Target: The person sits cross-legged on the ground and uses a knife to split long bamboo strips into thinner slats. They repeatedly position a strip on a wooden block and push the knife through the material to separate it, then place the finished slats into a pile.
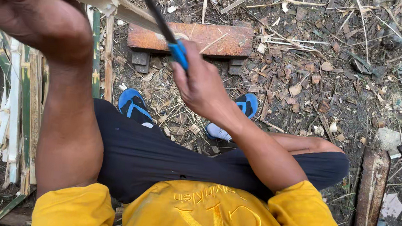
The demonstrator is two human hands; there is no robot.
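Nearest the camera, a yellow shirt [210,217] and black trousers [157,158] filled the lower frame, with blue sandals [134,105] seen beyond the knees. At about ten o'clock the left hand [22,5] was closed around a pale split bamboo strip [113,4], which ran from that grip toward one o'clock. Near the middle, the right hand [198,86] was wrapped tightly round the blue handle of a knife [162,26], whose dark blade was laid against the strip at eleven o'clock. The strip was judged light, stiff along its length and liable to splinter, with sharp edges; it was best gripped well behind the blade, as it was held. At nine o'clock a bundle of green and pale bamboo slats [20,105] was stacked. Farther off, at twelve o'clock, a low wooden block [193,38] was set on ground littered with shavings [322,75].
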